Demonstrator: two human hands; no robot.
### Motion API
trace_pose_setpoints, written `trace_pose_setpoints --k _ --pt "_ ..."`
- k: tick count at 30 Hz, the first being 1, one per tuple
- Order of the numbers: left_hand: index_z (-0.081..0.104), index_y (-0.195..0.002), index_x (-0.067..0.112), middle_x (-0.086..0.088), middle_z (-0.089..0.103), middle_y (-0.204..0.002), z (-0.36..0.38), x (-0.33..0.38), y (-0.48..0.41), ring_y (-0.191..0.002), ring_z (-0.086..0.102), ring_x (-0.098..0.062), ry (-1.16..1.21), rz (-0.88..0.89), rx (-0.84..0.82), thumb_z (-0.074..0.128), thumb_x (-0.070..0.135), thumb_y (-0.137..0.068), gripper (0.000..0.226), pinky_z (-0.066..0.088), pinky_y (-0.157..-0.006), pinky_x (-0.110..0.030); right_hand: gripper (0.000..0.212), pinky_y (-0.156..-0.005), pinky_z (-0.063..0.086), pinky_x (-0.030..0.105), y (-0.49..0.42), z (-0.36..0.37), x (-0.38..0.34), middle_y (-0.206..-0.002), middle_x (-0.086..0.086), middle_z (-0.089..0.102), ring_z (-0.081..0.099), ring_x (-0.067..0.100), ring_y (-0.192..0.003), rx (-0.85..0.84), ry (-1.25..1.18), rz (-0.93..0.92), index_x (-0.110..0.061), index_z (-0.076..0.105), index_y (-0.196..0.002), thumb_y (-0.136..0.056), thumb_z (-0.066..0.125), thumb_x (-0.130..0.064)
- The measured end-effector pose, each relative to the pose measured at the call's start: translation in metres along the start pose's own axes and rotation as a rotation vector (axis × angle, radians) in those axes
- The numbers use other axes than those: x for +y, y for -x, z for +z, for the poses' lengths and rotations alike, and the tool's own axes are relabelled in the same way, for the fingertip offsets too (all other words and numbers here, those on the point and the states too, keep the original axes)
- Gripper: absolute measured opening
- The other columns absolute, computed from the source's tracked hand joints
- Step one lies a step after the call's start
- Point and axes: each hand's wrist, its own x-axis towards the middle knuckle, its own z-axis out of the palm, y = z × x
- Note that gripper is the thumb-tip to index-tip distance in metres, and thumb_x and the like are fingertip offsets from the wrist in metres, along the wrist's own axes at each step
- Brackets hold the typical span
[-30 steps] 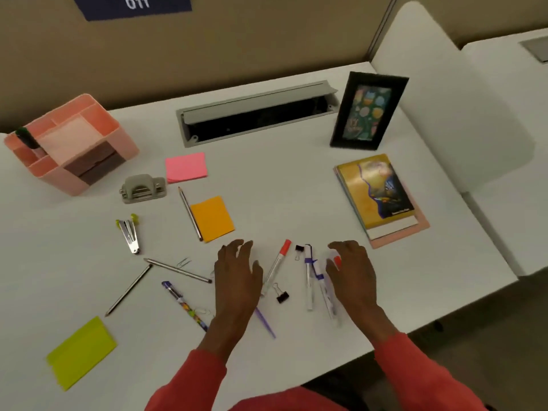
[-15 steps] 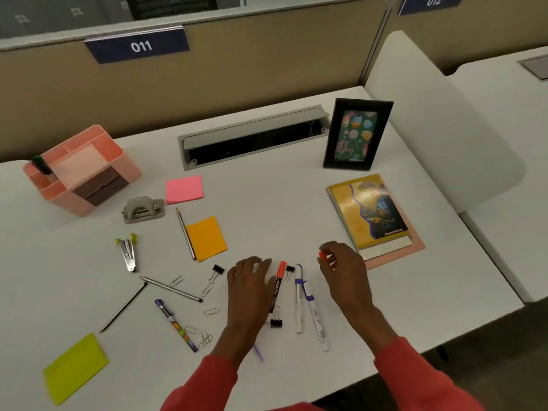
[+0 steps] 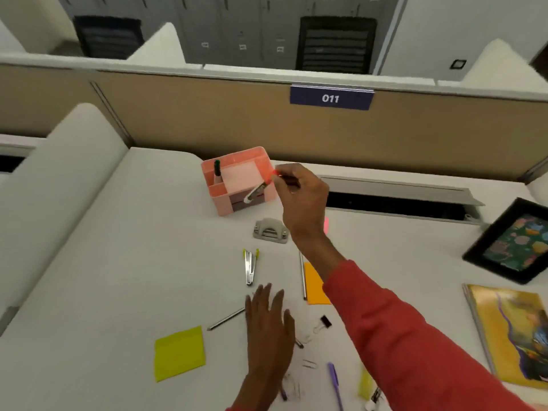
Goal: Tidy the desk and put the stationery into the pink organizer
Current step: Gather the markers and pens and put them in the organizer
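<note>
Lifting the red-capped marker (image 3: 257, 191) from lower centre, we pinched it in our right hand (image 3: 301, 203) at the pink organizer (image 3: 226, 206) (drop-off looked near), left hand (image 3: 268, 321) flat and empty.

Tan cubicle partition (image 3: 207, 120) with 011 sign (image 3: 330, 98), grey lockers (image 3: 243, 31) behind

The person wears a long coral-red sleeve (image 3: 400, 336) of plain, softly creased fabric, its cuff ending just behind the right hand (image 3: 299, 200). Both hands are bare, and behind the left hand (image 3: 267, 324) only a sliver of the same red shows
</note>
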Motion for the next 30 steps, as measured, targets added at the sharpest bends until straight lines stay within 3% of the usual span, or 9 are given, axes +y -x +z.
trace_pose_setpoints --k 3,8,12,15,17,20,24,30 --pt "0.056 -0.138 0.015 -0.014 0.041 -0.154 -0.012 -0.050 -0.024 -0.147 0.030 -0.030 -0.061 -0.174 0.000 0.042 0.033 -0.095 0.048 0.023 -0.121 -0.050 0.015 -0.080 0.059 0.036 -0.034 0.064 0.004 -0.092 0.001 0.074 0.070 0.012 -0.084 -0.032 0.049 -0.040 -0.011 0.074 -0.101 -0.087 0.072 -0.007" --pt "0.056 -0.139 0.017 -0.013 0.036 -0.157 -0.024 -0.097 -0.046 -0.148 0.030 -0.029 -0.142 -0.202 -0.092 0.035 0.037 -0.096 0.051 0.030 -0.118 -0.049 0.013 -0.078 0.057 0.038 -0.069 0.146 0.027 -0.090 -0.002 0.072 0.067 0.014 -0.083 -0.141 0.192 -0.069 -0.013 0.073 -0.097 -0.087 0.067 -0.007" --pt "0.051 -0.144 0.023 -0.008 0.027 -0.162 -0.029 -0.098 -0.049 -0.152 0.019 -0.023 -0.096 -0.211 -0.107 0.021 0.046 -0.098 0.059 0.022 -0.122 -0.043 0.012 -0.076 0.057 0.034 -0.073 0.181 0.044 -0.093 -0.001 0.072 0.065 0.011 -0.082 -0.229 0.328 -0.059 -0.013 0.072 -0.096 -0.090 0.065 -0.006" --pt "0.051 -0.143 0.025 -0.006 0.026 -0.163 -0.030 -0.098 -0.051 -0.152 0.017 -0.022 -0.067 -0.229 -0.119 0.023 0.045 -0.099 0.057 0.014 -0.122 -0.040 0.009 -0.070 0.057 0.040 -0.068 0.196 0.058 -0.087 -0.001 0.070 0.063 0.015 -0.078 -0.300 0.422 -0.077 -0.015 0.066 -0.088 -0.091 0.062 -0.008" --pt "0.053 -0.142 0.024 -0.007 0.028 -0.162 -0.032 -0.097 -0.052 -0.151 0.020 -0.024 -0.071 -0.224 -0.125 0.026 0.042 -0.099 0.054 0.012 -0.118 -0.039 0.010 -0.073 0.055 0.036 -0.063 0.201 0.066 -0.089 0.000 0.069 0.060 0.014 -0.079 -0.328 0.475 -0.088 -0.014 0.066 -0.087 -0.093 0.060 -0.009" --pt "0.051 -0.143 0.024 -0.006 0.026 -0.162 -0.034 -0.099 -0.052 -0.152 0.018 -0.023 -0.062 -0.215 -0.130 0.025 0.042 -0.098 0.055 0.012 -0.119 -0.040 0.013 -0.080 0.047 0.021 -0.056 0.201 0.070 -0.102 0.001 0.069 0.057 0.011 -0.087 -0.331 0.464 -0.039 -0.012 0.071 -0.098 -0.097 0.058 -0.010" --pt "0.047 -0.147 0.024 -0.006 0.022 -0.164 -0.035 -0.103 -0.052 -0.153 0.013 -0.022 -0.043 -0.233 -0.157 0.029 0.040 -0.100 0.053 0.016 -0.124 -0.043 0.023 -0.094 0.053 0.034 -0.041 0.174 0.064 -0.116 0.001 0.068 0.062 0.016 -0.104 -0.305 0.395 -0.081 -0.013 0.071 -0.116 -0.093 0.064 -0.010" --pt "0.045 -0.148 0.019 -0.012 0.023 -0.163 -0.035 -0.110 -0.054 -0.153 0.014 -0.027 -0.054 -0.200 -0.182 0.047 0.030 -0.101 0.049 0.019 -0.123 -0.048 0.030 -0.102 0.047 0.028 0.039 0.058 0.069 -0.124 -0.002 0.066 0.059 0.015 -0.116 -0.334 0.419 0.017 -0.016 0.067 -0.122 -0.092 0.065 -0.013"
